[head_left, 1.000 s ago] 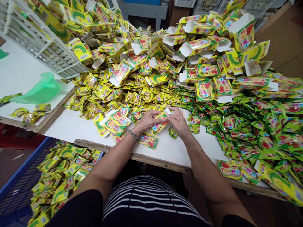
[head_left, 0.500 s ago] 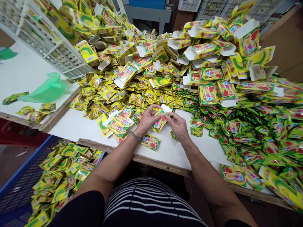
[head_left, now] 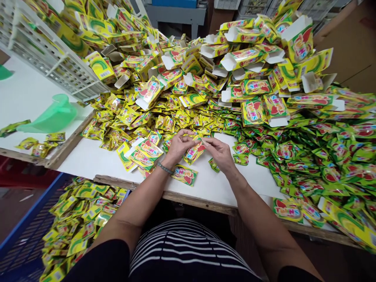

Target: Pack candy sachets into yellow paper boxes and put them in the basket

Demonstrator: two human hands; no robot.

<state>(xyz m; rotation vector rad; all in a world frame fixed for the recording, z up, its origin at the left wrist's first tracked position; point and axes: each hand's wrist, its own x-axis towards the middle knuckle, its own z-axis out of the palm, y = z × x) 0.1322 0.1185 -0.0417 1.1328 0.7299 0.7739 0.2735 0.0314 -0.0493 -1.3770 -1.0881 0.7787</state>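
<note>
Held box (head_left: 193,154), long axis toward far right

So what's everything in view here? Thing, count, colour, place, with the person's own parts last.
small carton: one, yellow-green, between the hands
flat carton: one, yellow-green, near table edge
heaped cartons: many, yellow-green with white flaps, table back
yellow packets: many, centre-left
green packets: many, right
scoop: one, green, left
rack: one, white, upper left
blue crate: one, holding many yellow-green packs, lower left
tabletop: white, wood-edged, middle
cardboard: brown, upper right
baskets: several, white, far back
left hand, right hand: both at small carton
bracelet: one, dark, left wrist
striped top: dark and white, bottom
</note>
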